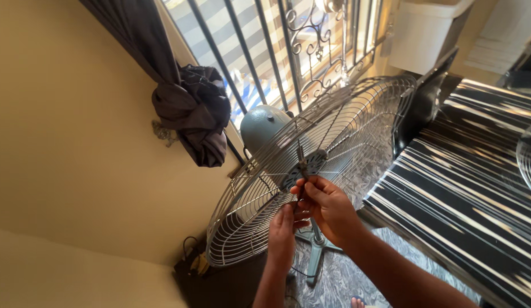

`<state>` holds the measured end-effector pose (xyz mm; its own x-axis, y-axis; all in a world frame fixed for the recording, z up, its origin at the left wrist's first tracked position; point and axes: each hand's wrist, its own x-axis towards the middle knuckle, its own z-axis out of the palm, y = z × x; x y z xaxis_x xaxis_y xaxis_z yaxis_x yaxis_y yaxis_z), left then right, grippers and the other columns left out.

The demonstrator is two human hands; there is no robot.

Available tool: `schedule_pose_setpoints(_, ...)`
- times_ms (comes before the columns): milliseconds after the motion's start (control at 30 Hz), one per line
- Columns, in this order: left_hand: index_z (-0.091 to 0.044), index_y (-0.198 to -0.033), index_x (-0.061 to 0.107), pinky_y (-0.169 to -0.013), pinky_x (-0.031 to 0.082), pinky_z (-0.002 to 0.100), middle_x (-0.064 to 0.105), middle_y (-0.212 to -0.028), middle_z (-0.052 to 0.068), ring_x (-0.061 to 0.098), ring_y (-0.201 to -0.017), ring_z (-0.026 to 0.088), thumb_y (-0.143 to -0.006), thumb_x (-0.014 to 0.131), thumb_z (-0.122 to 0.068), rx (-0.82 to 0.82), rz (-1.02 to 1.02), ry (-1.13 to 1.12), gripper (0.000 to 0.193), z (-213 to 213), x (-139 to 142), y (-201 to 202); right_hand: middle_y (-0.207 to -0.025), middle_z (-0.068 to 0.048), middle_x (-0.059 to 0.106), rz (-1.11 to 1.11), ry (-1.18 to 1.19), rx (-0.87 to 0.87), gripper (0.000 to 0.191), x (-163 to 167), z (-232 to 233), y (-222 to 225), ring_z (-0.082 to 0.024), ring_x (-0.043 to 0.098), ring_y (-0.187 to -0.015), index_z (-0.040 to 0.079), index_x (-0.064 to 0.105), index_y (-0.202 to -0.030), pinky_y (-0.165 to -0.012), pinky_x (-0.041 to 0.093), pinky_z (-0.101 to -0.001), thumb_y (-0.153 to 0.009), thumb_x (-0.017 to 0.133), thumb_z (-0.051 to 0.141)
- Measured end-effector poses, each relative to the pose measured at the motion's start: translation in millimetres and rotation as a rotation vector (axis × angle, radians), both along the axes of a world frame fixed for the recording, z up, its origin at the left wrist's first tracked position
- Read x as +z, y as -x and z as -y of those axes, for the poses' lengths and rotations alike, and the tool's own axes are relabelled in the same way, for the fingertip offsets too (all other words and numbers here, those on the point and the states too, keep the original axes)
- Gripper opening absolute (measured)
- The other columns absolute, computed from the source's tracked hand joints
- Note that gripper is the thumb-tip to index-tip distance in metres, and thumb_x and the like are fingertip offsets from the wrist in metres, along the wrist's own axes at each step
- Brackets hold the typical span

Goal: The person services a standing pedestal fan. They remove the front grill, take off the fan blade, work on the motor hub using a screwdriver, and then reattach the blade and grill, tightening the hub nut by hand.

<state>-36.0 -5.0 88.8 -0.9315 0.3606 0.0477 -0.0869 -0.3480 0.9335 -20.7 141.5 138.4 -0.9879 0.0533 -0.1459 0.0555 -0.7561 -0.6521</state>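
Observation:
A standing fan with a grey motor housing (264, 126) and a round wire rear guard (356, 122) stands by the window, with no blades on it. My right hand (328, 206) pinches the metal spindle (301, 165) at the guard's centre hub (314, 162). My left hand (283, 232) is just below it, fingers curled against the wire guard near the hub. Whether the left hand holds a small part is hidden by the fingers.
A knotted dark curtain (191, 111) hangs left of the barred window (288, 51). A black-and-white striped surface (471, 188) lies to the right, with another wire guard's edge (530, 162) on it. The fan's stand and base (317, 251) rest on a marbled floor. A white container (425, 31) sits at top right.

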Motion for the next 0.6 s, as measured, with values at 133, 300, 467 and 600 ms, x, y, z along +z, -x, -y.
schedule_pose_setpoints(133, -0.007, -0.147, 0.053, -0.100, 0.051, 0.043, 0.065, -0.135, 0.009, 0.065, -0.118, 0.023, -0.110, 0.033, -0.043, -0.194, 0.230, -0.403, 0.056, -0.5, -10.3, 3.6, -0.104, -0.009, 0.071, -0.020, 0.036, 0.034, 0.019, 1.1, -6.9, -0.4, -0.018, 0.064, -0.084, 0.005, 0.061, -0.111, -0.078, 0.056, -0.0363, -0.105, 0.050, 0.018)
schedule_pose_setpoints(300, -0.008, -0.153, 0.046, -0.112, 0.044, 0.048, 0.056, -0.149, 0.011, 0.056, -0.134, 0.026, -0.109, 0.030, -0.049, -0.353, 0.239, -0.647, 0.062, 1.6, 1.6, -8.1, -0.104, -0.011, 0.070, -0.066, 0.053, 0.065, 0.019, 15.0, -12.6, -11.4, -0.020, 0.065, -0.084, 0.005, 0.060, -0.111, -0.077, 0.056, -0.0364, -0.107, 0.047, 0.018)
schedule_pose_setpoints(467, -0.013, -0.153, 0.047, -0.114, 0.041, 0.046, 0.054, -0.153, 0.007, 0.053, -0.139, 0.025, -0.107, 0.041, -0.044, -0.273, 0.294, -0.549, 0.056, -12.9, 7.5, -3.2, -0.104, -0.014, 0.071, 0.015, 0.111, 0.074, 0.021, 21.7, -3.2, -9.9, -0.022, 0.067, -0.086, 0.003, 0.062, -0.113, -0.081, 0.057, -0.0353, -0.106, 0.047, 0.016)
schedule_pose_setpoints(600, -0.014, -0.154, 0.044, -0.123, 0.036, 0.040, 0.050, -0.155, 0.005, 0.048, -0.145, 0.021, -0.105, 0.054, -0.044, -0.290, 0.104, -0.580, 0.058, -32.9, 0.4, 5.0, -0.104, -0.014, 0.072, 0.035, 0.212, -0.008, 0.020, 17.8, 10.1, 1.7, -0.021, 0.069, -0.094, 0.002, 0.063, -0.111, -0.085, 0.059, -0.0344, -0.107, 0.048, 0.015)
